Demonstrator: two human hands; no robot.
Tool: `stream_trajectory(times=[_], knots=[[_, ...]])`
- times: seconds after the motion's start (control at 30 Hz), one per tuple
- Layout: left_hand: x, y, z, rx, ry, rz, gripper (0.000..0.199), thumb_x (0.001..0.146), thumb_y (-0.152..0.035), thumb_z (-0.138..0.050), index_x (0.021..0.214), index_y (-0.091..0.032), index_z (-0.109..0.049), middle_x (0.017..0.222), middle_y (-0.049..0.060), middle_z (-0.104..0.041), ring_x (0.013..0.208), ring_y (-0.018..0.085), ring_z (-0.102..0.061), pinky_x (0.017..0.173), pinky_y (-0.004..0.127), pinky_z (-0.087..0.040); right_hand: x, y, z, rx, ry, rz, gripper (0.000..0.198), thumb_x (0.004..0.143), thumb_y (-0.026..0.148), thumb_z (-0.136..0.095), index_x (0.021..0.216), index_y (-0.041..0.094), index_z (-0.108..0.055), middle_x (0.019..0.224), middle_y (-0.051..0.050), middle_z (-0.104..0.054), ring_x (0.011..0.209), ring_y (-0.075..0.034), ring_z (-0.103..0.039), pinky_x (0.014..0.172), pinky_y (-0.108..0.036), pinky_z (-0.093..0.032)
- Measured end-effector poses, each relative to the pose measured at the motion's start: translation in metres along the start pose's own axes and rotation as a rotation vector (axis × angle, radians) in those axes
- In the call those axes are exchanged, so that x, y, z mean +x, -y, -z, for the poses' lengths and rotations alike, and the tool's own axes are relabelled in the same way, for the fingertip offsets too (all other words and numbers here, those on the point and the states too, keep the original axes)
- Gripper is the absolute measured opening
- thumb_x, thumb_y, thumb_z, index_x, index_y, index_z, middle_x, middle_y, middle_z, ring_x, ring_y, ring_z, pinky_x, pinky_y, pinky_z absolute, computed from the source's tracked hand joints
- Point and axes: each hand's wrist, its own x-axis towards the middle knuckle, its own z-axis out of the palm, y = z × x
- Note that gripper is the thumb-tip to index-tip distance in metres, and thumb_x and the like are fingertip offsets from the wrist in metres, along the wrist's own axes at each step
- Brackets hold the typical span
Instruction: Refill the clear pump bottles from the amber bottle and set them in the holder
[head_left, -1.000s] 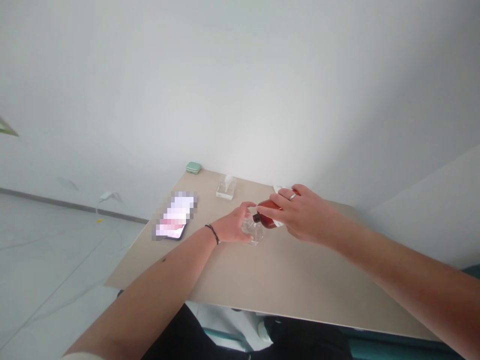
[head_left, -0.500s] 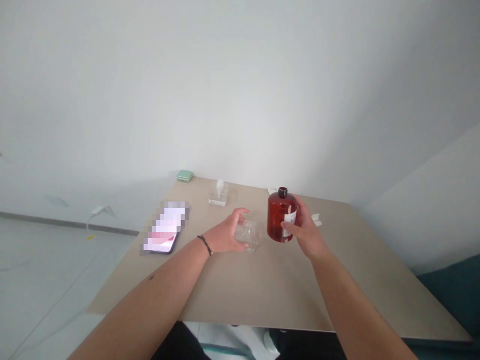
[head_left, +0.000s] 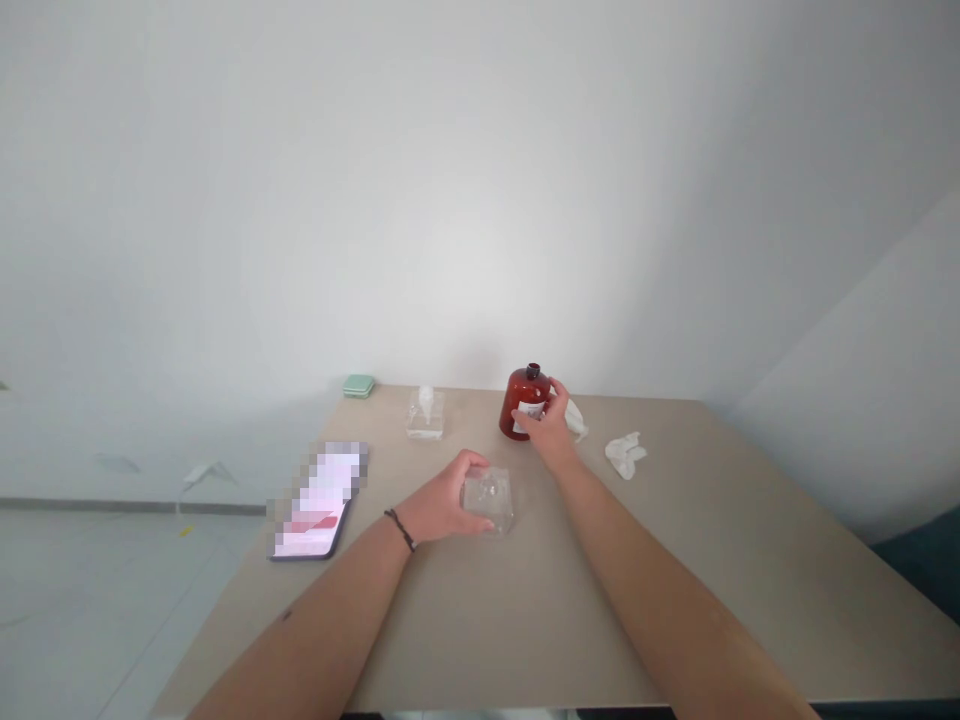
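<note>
My left hand (head_left: pixel 452 500) is closed around the side of a clear, square glass-like bottle (head_left: pixel 491 500) near the middle of the table. Farther back, my right hand (head_left: pixel 547 425) grips a brown-red bottle (head_left: pixel 516 392) with a white label and an uncapped, narrow neck. That bottle is upright close to the wall; whether its base rests on the table I cannot tell. Behind my right hand a white thing (head_left: pixel 576 418) is partly hidden. A crumpled white tissue (head_left: pixel 625 455) lies to the right of it.
On the left of the table (head_left: pixel 480 620) lies a phone (head_left: pixel 319 505) with its screen lit and blurred. A clear square container with a white top (head_left: pixel 426 415) stands at the back, beside a small green case (head_left: pixel 358 386). The wall (head_left: pixel 480 200) borders the table's far edge.
My right hand has carried the brown-red bottle back and to the left, toward the wall. The view has tilted up a little. My left hand keeps its hold on the clear bottle.
</note>
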Motion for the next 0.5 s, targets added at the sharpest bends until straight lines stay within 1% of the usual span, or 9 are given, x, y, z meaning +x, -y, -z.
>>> stream_trajectory(times=[0.07,0.13,0.27,0.33,0.4,0.43,0.47,0.5], knots=[[0.0,0.0,0.0,-0.027,0.011,0.004,0.072,0.065,-0.032,-0.082,0.122,-0.022,-0.039,0.113,0.005,-0.058,0.091,0.02,-0.059,0.083,0.035,-0.048,0.003,-0.004,-0.006,-0.014,-0.032,-0.014,0.096,0.064,0.035,-0.073,0.144,0.021,-0.021,0.137,-0.018,-0.052,0.114,-0.028,-0.062,0.102,-0.048,-0.048],[0.0,0.0,0.0,-0.048,0.015,-0.003,0.071,0.065,-0.031,-0.081,0.121,-0.022,-0.039,0.11,0.003,-0.058,0.09,0.019,-0.058,0.081,0.033,-0.047,0.003,-0.007,-0.01,-0.03,-0.056,-0.022,0.094,0.064,0.033,-0.072,0.144,0.021,-0.022,0.139,-0.018,-0.051,0.117,-0.028,-0.061,0.104,-0.049,-0.046],[0.0,0.003,0.0,-0.055,0.014,-0.017,0.069,0.066,-0.032,-0.081,0.121,-0.022,-0.04,0.108,0.003,-0.058,0.094,0.02,-0.058,0.082,0.032,-0.046,0.0,-0.006,-0.019,-0.084,-0.069,-0.014,0.093,0.063,0.032,-0.071,0.143,0.019,-0.025,0.144,-0.019,-0.045,0.126,-0.029,-0.054,0.11,-0.048,-0.041],[0.0,0.004,0.0,-0.056,0.01,-0.023,0.069,0.066,-0.031,-0.081,0.121,-0.022,-0.04,0.107,0.002,-0.058,0.096,0.02,-0.057,0.084,0.033,-0.046,-0.002,-0.004,-0.02,-0.102,-0.073,-0.008,0.097,0.062,0.032,-0.072,0.145,0.018,-0.024,0.146,-0.019,-0.042,0.132,-0.03,-0.049,0.113,-0.048,-0.037],[0.0,0.004,-0.001,-0.064,0.013,-0.025,0.069,0.067,-0.031,-0.081,0.121,-0.022,-0.04,0.106,0.002,-0.058,0.094,0.02,-0.057,0.084,0.033,-0.045,-0.005,0.001,-0.014,-0.135,-0.086,0.004,0.101,0.063,0.035,-0.074,0.148,0.018,-0.022,0.149,-0.02,-0.038,0.136,-0.032,-0.044,0.114,-0.051,-0.035],[0.0,0.003,-0.001,-0.07,0.017,-0.023,0.069,0.067,-0.031,-0.081,0.121,-0.022,-0.04,0.105,0.001,-0.058,0.093,0.019,-0.057,0.083,0.032,-0.046,-0.006,0.005,-0.007,-0.164,-0.1,0.022,0.1,0.066,0.038,-0.073,0.149,0.019,-0.023,0.149,-0.02,-0.038,0.137,-0.032,-0.042,0.114,-0.052,-0.035],[0.0,0.002,-0.001,-0.075,0.021,-0.019,0.069,0.067,-0.031,-0.081,0.121,-0.022,-0.039,0.104,0.001,-0.057,0.092,0.019,-0.057,0.083,0.032,-0.046,-0.007,0.008,0.004,-0.203,-0.118,0.049,0.094,0.07,0.042,-0.071,0.149,0.019,-0.025,0.148,-0.02,-0.039,0.137,-0.032,-0.042,0.114,-0.053,-0.035],[0.0,0.001,-0.001,-0.076,0.025,-0.012,0.069,0.067,-0.031,-0.08,0.121,-0.023,-0.039,0.103,0.001,-0.057,0.091,0.018,-0.057,0.083,0.032,-0.046,-0.008,0.011,0.017,-0.251,-0.148,0.086,0.085,0.075,0.044,-0.067,0.148,0.019,-0.03,0.145,-0.019,-0.042,0.135,-0.032,-0.043,0.113,-0.053,-0.035]])
